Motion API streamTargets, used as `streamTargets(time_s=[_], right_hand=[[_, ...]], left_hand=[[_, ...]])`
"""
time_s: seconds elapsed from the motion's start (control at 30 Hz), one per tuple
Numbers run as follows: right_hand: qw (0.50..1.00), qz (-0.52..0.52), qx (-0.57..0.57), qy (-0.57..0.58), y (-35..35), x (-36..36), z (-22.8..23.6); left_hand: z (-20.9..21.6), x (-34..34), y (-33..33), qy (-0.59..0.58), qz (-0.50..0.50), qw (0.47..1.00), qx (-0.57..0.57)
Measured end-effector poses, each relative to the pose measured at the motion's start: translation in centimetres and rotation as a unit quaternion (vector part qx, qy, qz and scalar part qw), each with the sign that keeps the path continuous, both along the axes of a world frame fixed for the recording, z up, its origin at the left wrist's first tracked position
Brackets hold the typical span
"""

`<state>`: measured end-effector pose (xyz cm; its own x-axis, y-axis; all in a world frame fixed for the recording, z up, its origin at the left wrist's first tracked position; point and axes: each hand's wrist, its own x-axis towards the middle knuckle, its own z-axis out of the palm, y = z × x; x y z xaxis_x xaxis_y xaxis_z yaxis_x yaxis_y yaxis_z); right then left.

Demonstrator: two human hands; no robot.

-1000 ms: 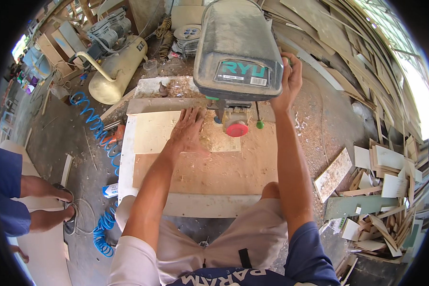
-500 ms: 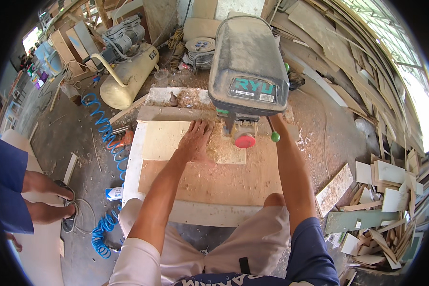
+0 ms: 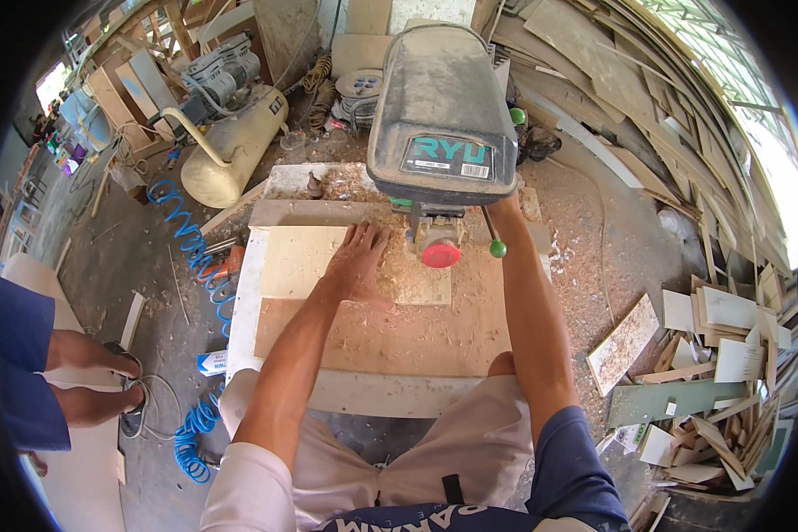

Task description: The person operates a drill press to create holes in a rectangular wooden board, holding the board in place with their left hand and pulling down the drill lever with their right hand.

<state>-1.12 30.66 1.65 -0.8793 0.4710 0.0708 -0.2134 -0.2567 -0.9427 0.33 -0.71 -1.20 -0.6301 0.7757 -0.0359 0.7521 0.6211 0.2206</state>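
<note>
A pale wooden board lies on a wider brown base panel under a dusty dark drill press. My left hand rests flat on the board with its fingers stretched toward the back strip. Wood shavings cover the board beside that hand, below the press's red round button. My right hand reaches up at the right side of the press, next to a lever with a green knob. The press head hides its fingers, so its grip cannot be made out.
At the back left stands a cream air compressor; a coiled blue hose hangs left of the bench. Another person's legs are at the left. Wood offcuts pile up at the right. A cable reel sits behind.
The view has shifted slightly, so the press appears a little farther left and higher. My left hand keeps its place on the board, and the lever holds its angle.
</note>
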Motion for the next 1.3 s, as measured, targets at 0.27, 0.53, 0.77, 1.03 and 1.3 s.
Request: streamTargets(time_s=[0.27, 0.53, 0.77, 1.03, 1.3], right_hand=[[0.999, -0.036, -0.012, 0.035, 2.1, -2.0, 5.9], [0.981, -0.054, 0.121, 0.138, -1.0, -0.3, 10.4], [0.981, -0.058, 0.090, 0.164, -1.7, 0.5, 11.1], [0.973, -0.044, 0.093, 0.205, -2.4, 2.8, 11.7], [0.963, 0.012, 0.037, 0.265, -2.1, 4.8, 11.8]], left_hand=[[0.0, 0.0, 0.8, 0.001, -0.018, 1.000, 0.006], [-0.2, -0.2, -0.3, 0.007, -0.013, 1.000, -0.009], [0.0, 0.1, 0.0, 0.004, -0.007, 1.000, -0.019], [-0.3, -0.1, -0.3, 0.004, -0.007, 1.000, 0.014], [-0.6, -0.1, -0.4, 0.005, -0.008, 0.999, 0.033]])
